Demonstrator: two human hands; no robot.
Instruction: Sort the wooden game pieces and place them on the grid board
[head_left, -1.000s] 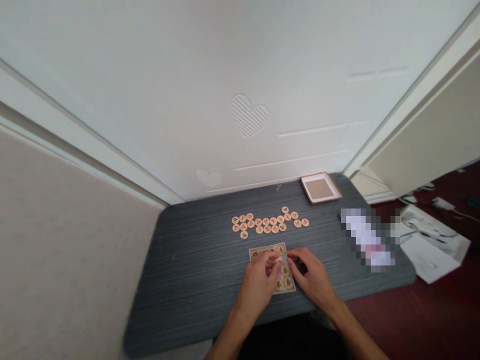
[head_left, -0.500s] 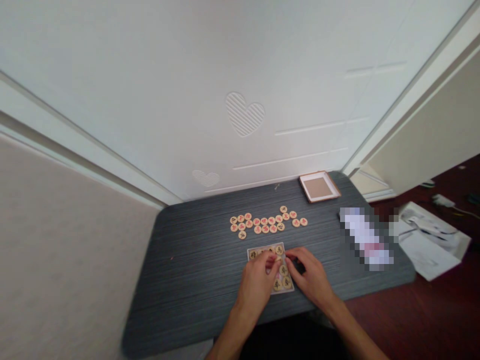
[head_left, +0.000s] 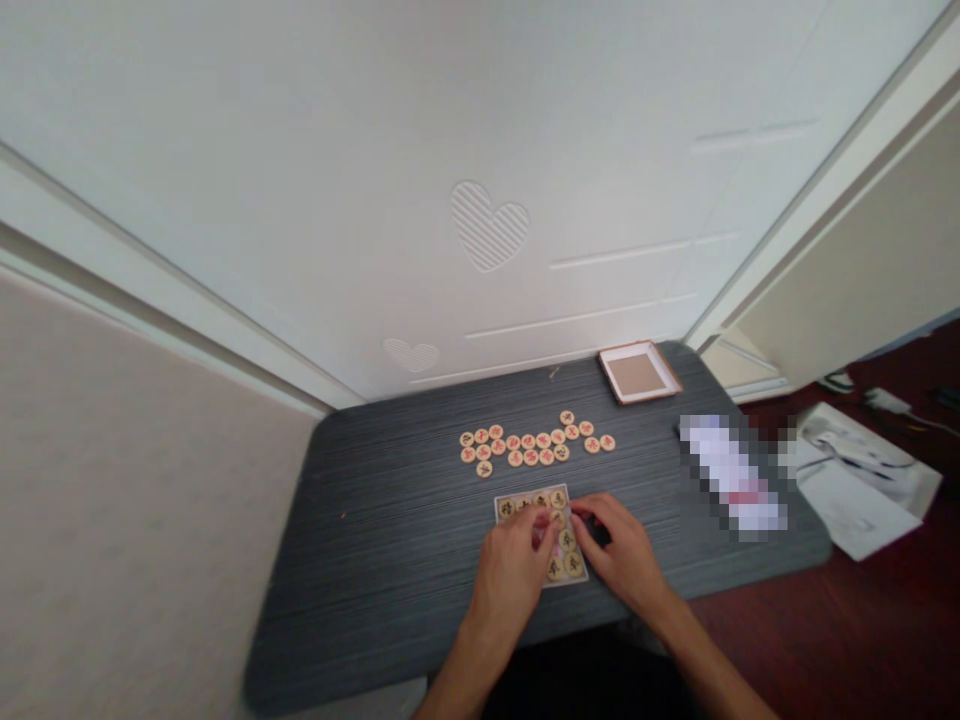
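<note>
A small flat tray (head_left: 504, 498) lies on the dark grey table (head_left: 390, 540) and holds several round wooden game pieces (head_left: 559, 498). My left hand (head_left: 512, 570) rests over the tray's left half, its fingers curled and pinched at a piece near the tray's middle. My right hand (head_left: 622, 555) sits at the tray's right edge, fingers curled against it. Further back, a loose row of several more wooden pieces (head_left: 536, 447) with red and dark marks lies on the table.
A square box lid (head_left: 640, 374) with a brown inside sits at the table's back right by the white door. A blurred-out object (head_left: 731, 475) lies at the right edge. White packaging (head_left: 855, 485) is on the dark red floor to the right.
My left hand has slid slightly forward and down onto the tray, the piece in its fingertips lowering among the others. My right hand has barely moved.
</note>
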